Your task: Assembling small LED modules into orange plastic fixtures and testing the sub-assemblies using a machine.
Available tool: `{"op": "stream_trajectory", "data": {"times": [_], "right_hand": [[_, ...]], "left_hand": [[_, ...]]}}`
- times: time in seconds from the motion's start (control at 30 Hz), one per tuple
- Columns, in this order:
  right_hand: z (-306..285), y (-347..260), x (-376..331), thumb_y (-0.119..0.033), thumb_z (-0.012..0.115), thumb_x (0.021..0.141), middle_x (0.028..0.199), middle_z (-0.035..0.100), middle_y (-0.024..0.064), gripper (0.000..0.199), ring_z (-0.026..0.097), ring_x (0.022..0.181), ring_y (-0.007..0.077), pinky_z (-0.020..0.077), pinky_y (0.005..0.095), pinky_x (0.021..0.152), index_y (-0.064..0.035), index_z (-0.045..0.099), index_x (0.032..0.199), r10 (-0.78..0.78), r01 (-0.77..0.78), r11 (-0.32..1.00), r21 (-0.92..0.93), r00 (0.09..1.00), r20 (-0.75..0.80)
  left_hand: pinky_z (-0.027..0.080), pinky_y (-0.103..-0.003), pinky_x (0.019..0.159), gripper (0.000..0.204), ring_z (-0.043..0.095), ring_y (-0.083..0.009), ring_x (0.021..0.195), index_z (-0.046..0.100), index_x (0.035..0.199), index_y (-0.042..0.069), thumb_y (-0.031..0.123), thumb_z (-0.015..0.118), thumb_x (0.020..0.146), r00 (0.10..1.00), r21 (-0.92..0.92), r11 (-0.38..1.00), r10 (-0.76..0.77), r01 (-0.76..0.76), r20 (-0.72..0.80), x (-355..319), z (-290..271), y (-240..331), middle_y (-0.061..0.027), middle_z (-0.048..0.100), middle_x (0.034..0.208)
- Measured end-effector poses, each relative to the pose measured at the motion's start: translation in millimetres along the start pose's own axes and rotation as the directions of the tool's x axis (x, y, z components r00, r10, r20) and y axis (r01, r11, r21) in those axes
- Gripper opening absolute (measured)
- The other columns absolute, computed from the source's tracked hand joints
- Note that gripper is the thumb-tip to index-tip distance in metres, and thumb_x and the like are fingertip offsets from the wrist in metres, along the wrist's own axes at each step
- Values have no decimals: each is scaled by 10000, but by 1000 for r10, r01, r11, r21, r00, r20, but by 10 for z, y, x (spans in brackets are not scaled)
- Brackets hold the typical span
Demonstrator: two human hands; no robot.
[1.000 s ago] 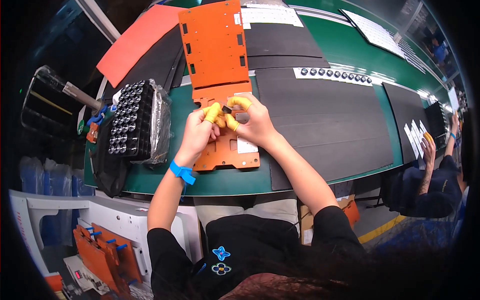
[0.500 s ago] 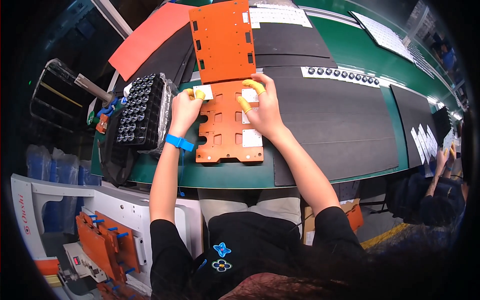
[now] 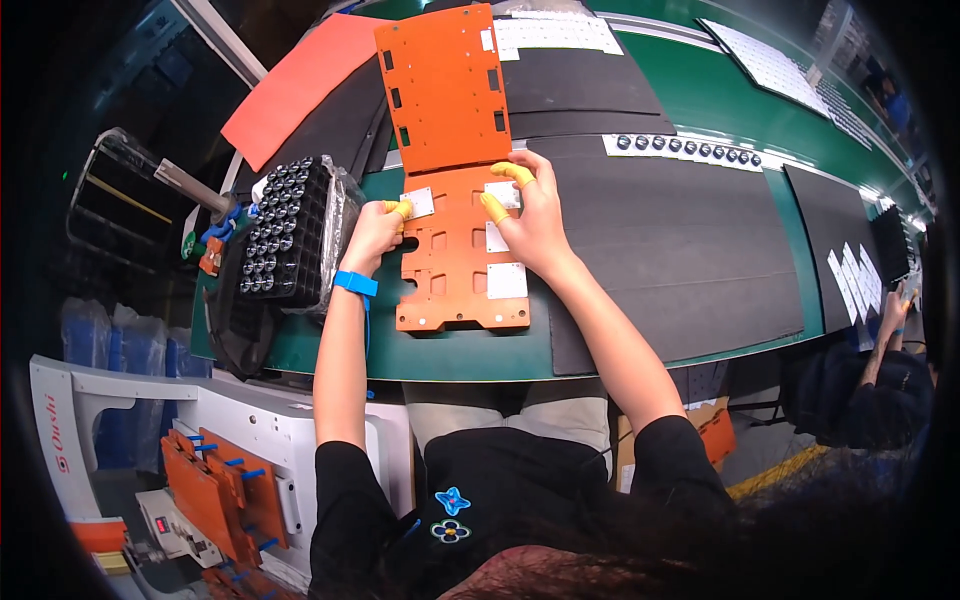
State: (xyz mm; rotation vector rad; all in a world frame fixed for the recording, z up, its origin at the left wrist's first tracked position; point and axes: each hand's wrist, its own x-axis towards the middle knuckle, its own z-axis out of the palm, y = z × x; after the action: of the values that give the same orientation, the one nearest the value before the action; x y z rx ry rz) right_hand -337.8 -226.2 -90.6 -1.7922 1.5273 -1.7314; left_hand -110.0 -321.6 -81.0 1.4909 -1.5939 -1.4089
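An orange hinged fixture lies before me, its lid (image 3: 440, 95) raised at the far side and its base (image 3: 450, 300) flat on the table. My left hand (image 3: 376, 236) pinches the outer edge of a white square plate (image 3: 422, 202) with finger and thumb, at the base's upper left. Over the upper right corner of the base is my right hand (image 3: 537, 215); its thumb and forefinger are apart, close around another white plate (image 3: 503, 192). Below that one are a second plate (image 3: 496, 238) and a third plate (image 3: 507, 281). Yellow finger cots cover some fingertips on both hands.
Left of the fixture stands a black tray (image 3: 285, 230) of round, dark, shiny parts, beside clear plastic wrap. Dark mats (image 3: 670, 250) cover the table on the right, with a white strip (image 3: 680, 150) carrying round parts. At far right a co-worker's hand (image 3: 897, 310) holds something pale.
The white plate in my left hand has shifted nearer and to the right over the base's upper left. My left fingers now grip its outer edge. The right hand stays almost in place.
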Motion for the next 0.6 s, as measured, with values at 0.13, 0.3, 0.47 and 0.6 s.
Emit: {"op": "stream_trajectory", "data": {"times": [0.13,0.3,0.47,0.6], "right_hand": [[-14,-19,6,-102,716,815,1259,446,147,322,459,1184,317,414,389,989,-16,585,1096,-4,4,1000,-17,1000,-3],[-19,-2,25,-103,713,817,1237,463,143,319,463,1178,314,418,385,979,-15,586,1095,-27,27,999,-34,1000,-5],[-24,-33,30,-100,705,820,1216,478,138,302,477,1154,311,428,384,962,-22,590,1088,-7,7,1000,-3,1000,11],[-13,-46,24,-103,703,822,1216,478,137,300,478,1151,312,429,385,961,-24,591,1089,20,-20,1000,-4,999,40]], "left_hand": [[225,-194,394,209,332,-2,447,610,815,47,208,591,946,996,-75,997,1,5,88,94,-84,-127,91,424,598],[201,-198,381,215,325,0,444,588,780,58,198,598,942,987,-125,992,-13,33,160,223,-142,-129,88,427,596],[217,-194,380,245,347,-2,444,578,755,68,221,607,943,991,-115,992,-29,44,129,199,-102,-137,80,441,595],[232,-191,379,269,375,-13,438,588,756,67,253,611,949,992,-96,994,-48,60,120,195,-119,-134,70,454,580]]}}
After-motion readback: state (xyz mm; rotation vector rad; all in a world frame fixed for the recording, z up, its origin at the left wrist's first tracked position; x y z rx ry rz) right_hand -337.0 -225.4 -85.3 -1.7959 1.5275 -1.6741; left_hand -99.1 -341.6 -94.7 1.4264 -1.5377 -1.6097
